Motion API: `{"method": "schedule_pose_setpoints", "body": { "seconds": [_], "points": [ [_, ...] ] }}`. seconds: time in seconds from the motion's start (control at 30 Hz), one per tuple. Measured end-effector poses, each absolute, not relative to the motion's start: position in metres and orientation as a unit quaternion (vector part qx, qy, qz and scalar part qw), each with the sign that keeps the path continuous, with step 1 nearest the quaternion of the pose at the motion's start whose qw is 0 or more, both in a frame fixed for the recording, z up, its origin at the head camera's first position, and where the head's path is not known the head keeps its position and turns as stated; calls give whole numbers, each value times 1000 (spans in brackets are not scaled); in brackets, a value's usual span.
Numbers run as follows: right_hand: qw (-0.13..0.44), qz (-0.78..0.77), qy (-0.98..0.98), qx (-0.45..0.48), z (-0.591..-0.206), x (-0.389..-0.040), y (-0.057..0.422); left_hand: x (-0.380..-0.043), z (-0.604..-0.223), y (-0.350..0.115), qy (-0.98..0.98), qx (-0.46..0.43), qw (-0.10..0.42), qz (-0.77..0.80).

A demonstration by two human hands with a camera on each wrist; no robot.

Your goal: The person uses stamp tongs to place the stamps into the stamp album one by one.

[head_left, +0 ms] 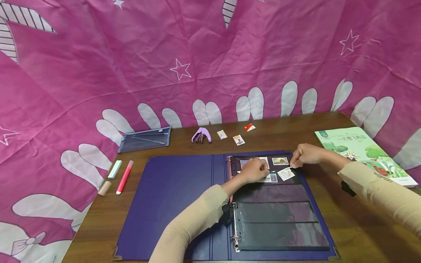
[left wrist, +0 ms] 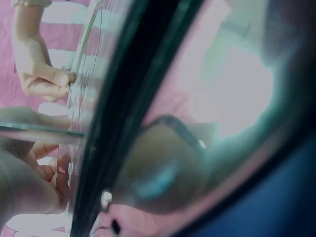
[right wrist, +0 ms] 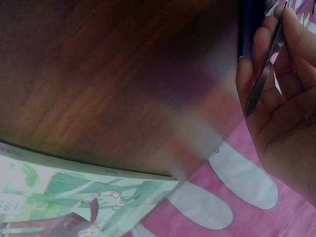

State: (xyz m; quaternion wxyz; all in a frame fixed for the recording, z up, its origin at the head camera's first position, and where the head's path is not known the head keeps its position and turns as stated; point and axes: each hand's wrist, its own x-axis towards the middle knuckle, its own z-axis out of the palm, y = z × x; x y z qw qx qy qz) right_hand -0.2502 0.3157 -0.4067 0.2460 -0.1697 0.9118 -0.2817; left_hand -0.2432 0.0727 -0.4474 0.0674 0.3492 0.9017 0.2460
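Note:
My right hand pinches a pair of dark metal tweezers, which lie along its fingers in the right wrist view. At their tip, a pale stamp sits tilted over the top row of a black pocket page. My left hand rests on that row with bent fingers, its fingertips right at the page in the left wrist view; whether they pinch the pocket film I cannot tell. Partly hidden around it are several stamps, among them one with a landscape. The page sits in an open blue ring binder.
Three loose stamps, one red, lie behind the binder beside a lavender claw-shaped item. On the left are a zip pouch, a red marker, a pale green block and a tan cylinder. A green picture book lies right.

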Motion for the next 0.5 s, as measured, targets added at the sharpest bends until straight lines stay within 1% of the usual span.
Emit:
{"method": "schedule_pose_setpoints", "body": {
  "seconds": [0.3, 0.5],
  "points": [
    [238, -282, 916, -160, -409, -249, 319, -242, -450, 70, 892, 361, 72, 262],
    [218, -268, 927, -148, -405, -248, 316, -244, -451, 69, 885, 365, 68, 280]
  ]
}}
